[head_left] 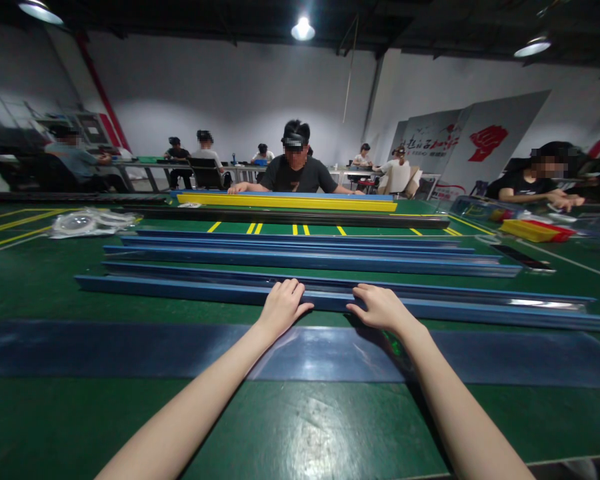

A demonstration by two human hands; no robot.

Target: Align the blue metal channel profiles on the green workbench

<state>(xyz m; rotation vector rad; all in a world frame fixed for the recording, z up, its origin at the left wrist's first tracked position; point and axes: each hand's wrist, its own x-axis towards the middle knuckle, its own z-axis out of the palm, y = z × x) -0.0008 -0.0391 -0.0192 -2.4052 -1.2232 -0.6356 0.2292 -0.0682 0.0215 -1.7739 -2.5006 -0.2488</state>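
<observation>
A long blue U-shaped channel point(180, 290) lies crosswise on the green table point(300, 427). My left hand point(281, 308) holds its near wall just left of the middle, fingers hooked over the top edge and thumb on the front side. To the right, my right hand point(379, 307) grips the same wall in a similar way, with its fingertips partly hidden behind the edge. A clear shiny strip shows inside the channel's right end. Nearer to me, under my forearms, a flat bluish translucent strip point(105, 348) stretches across the table.
Beyond are more blue channels point(305, 257), a dark bar point(300, 217) and a yellow-and-blue bar point(285, 201) by a person opposite. A coiled clear bundle point(87, 223) lies left. A phone point(524, 257) and a yellow tray point(527, 231) lie right, near another person.
</observation>
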